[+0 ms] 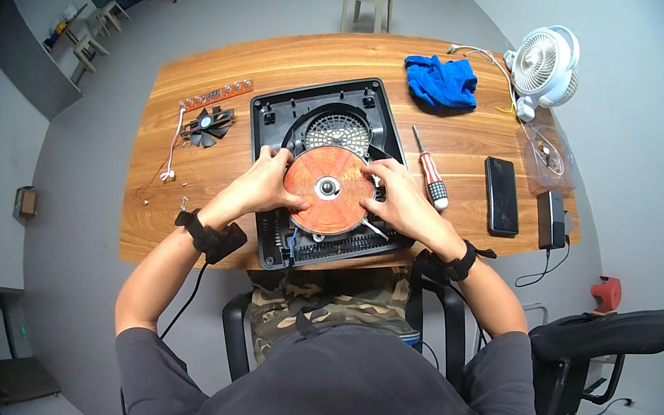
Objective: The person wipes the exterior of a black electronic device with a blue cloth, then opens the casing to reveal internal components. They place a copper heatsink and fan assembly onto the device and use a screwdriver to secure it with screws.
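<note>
Between my two hands is a round copper induction coil (311, 172) with a dark centre hub. My left hand (265, 185) grips its left rim, thumb on the lower left edge. On the opposite rim, my right hand (397, 198) has its fingers and thumb closed over the edge. The coil sits over the lower part of an open black cooktop housing (273, 97); whether it rests there or is held just above, I cannot tell. A round vent grille (340, 131) shows in the housing beyond the coil. White and blue wires emerge below the coil.
A screwdriver (432, 175) and a black phone (501, 197) lie right of the housing. To its left are a small black fan (207, 127) and a red circuit board (220, 96). A blue cloth (441, 83), white desk fan (543, 67) and power adapter (551, 220) are farther right.
</note>
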Demonstrator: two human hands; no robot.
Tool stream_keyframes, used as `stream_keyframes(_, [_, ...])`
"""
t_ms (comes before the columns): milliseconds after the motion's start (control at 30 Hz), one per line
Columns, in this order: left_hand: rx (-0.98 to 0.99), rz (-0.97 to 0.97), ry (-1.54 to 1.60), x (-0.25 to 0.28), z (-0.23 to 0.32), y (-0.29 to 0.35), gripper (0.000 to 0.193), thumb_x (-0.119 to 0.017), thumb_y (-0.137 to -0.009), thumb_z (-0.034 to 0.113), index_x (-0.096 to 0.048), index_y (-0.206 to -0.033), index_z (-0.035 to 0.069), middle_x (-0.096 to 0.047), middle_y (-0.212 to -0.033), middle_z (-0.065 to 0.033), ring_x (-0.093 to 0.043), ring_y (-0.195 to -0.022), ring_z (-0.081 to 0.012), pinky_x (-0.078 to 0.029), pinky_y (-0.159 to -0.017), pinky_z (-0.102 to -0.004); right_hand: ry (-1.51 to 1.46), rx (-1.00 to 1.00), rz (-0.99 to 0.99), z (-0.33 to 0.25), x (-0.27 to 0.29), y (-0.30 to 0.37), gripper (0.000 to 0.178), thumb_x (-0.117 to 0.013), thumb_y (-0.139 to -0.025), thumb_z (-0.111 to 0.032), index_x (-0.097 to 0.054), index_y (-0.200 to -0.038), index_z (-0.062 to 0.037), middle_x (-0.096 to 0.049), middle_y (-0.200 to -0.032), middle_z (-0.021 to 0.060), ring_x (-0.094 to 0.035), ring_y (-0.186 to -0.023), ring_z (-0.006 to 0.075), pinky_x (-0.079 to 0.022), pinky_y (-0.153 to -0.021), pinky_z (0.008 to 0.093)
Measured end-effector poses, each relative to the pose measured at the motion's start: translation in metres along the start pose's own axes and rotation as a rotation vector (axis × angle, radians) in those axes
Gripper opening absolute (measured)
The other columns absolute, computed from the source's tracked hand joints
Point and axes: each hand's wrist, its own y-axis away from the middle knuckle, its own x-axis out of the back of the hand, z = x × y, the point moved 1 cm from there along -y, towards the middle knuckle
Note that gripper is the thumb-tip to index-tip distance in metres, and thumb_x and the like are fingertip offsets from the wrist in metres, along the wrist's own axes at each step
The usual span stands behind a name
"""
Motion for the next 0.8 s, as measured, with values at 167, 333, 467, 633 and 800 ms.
stream_keyframes(167, [0.010, -0.013, -0.003, 0.000, 0.002, 0.000, 0.098, -0.096, -0.063, 0.044, -0.050, -0.133, -0.007, -0.048, -0.134, -0.0300, -0.058, -0.121, -0.0428, -0.050, -0.106, -0.0432, -0.014, 0.011, -0.005, 0.002, -0.001, 0.005, 0.056, -0.081, -0.082, -0.012, -0.060, -0.132, -0.0008, -0.055, -0.131, 0.0166, -0.063, -0.106, 0.0287, -0.054, -0.094, 0.0373])
stream_keyframes(333, [0.011, 0.023, 0.004, -0.002, 0.001, -0.001, 0.097, -0.097, -0.061, 0.042, -0.051, -0.132, -0.007, -0.046, -0.133, -0.0287, -0.057, -0.122, -0.0419, -0.049, -0.106, -0.0432, -0.039, 0.019, -0.015, -0.004, 0.001, 0.008, 0.061, -0.082, -0.079, -0.012, -0.058, -0.134, 0.0005, -0.053, -0.133, 0.0199, -0.061, -0.112, 0.0323, -0.052, -0.098, 0.0390])
stream_keyframes(467, [-0.014, 0.047, 0.048, -0.004, -0.001, -0.001, 0.099, -0.099, -0.057, 0.040, -0.052, -0.126, -0.011, -0.044, -0.132, -0.0314, -0.053, -0.122, -0.0426, -0.049, -0.106, -0.0427, -0.087, -0.035, -0.032, -0.009, 0.006, 0.007, 0.062, -0.081, -0.078, -0.010, -0.056, -0.134, 0.0014, -0.055, -0.129, 0.0217, -0.060, -0.114, 0.0335, -0.052, -0.096, 0.0389])
stream_keyframes(633, [-0.032, 0.074, 0.015, -0.001, -0.001, -0.001, 0.096, -0.099, -0.059, 0.038, -0.053, -0.132, -0.006, -0.042, -0.135, -0.0269, -0.056, -0.122, -0.0406, -0.050, -0.106, -0.0429, -0.119, -0.048, 0.037, -0.007, 0.007, 0.005, 0.055, -0.081, -0.080, -0.012, -0.061, -0.130, -0.0007, -0.062, -0.112, 0.0146, -0.063, -0.092, 0.0213, -0.056, -0.078, 0.0327])
stream_keyframes(800, [0.000, 0.055, 0.034, 0.001, 0.006, -0.003, 0.095, -0.099, -0.060, 0.036, -0.054, -0.132, -0.006, -0.041, -0.135, -0.0273, -0.055, -0.122, -0.0423, -0.049, -0.106, -0.0425, -0.132, -0.140, 0.006, -0.012, 0.013, 0.005, 0.045, -0.077, -0.084, -0.010, -0.065, -0.124, 0.0057, -0.064, -0.119, 0.0224, -0.068, -0.096, 0.0293, -0.057, -0.086, 0.0374])
